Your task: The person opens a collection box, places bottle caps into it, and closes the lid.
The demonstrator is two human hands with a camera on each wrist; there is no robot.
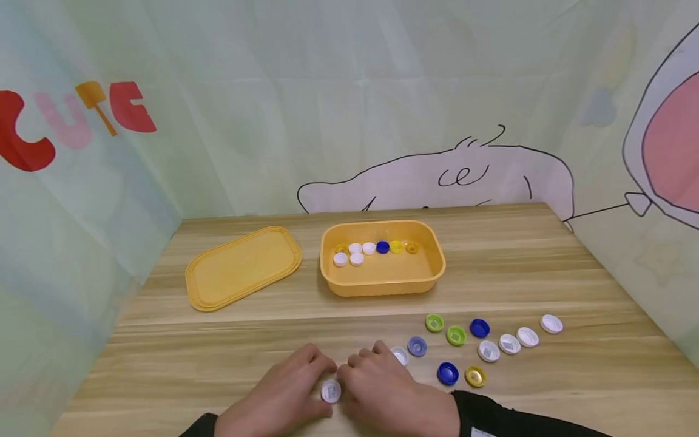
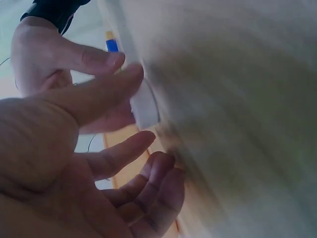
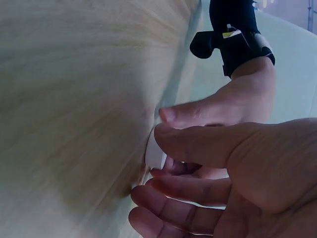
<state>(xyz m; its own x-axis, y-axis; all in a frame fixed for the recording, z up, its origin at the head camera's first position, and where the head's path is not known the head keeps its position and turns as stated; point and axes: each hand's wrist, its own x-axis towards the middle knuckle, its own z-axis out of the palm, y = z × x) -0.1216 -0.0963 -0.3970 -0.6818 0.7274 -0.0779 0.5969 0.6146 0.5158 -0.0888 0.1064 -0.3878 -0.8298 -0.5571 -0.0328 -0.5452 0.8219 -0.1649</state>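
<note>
A white bottle cap [image 1: 330,391] lies on the table near its front edge, between my two hands. My left hand [image 1: 284,388] curves around its left side, thumb and forefinger parted with the cap in the gap. From the right, my right hand [image 1: 379,385] comes close, its bent fingers right at the cap's edge. In the left wrist view the cap [image 2: 144,106] shows edge-on behind the left thumb. The right wrist view has the cap [image 3: 155,151] beside the right thumb tip, low over the wood. Another white cap [image 1: 400,355] is partly hidden behind the right hand.
Farther back stands a yellow box [image 1: 382,288] holding several white, blue and yellow caps. Its yellow lid [image 1: 243,267] lies to the left. Right of my hands are scattered blue caps [image 1: 448,373], green caps [image 1: 455,335], white caps [image 1: 509,344] and a gold cap [image 1: 476,376].
</note>
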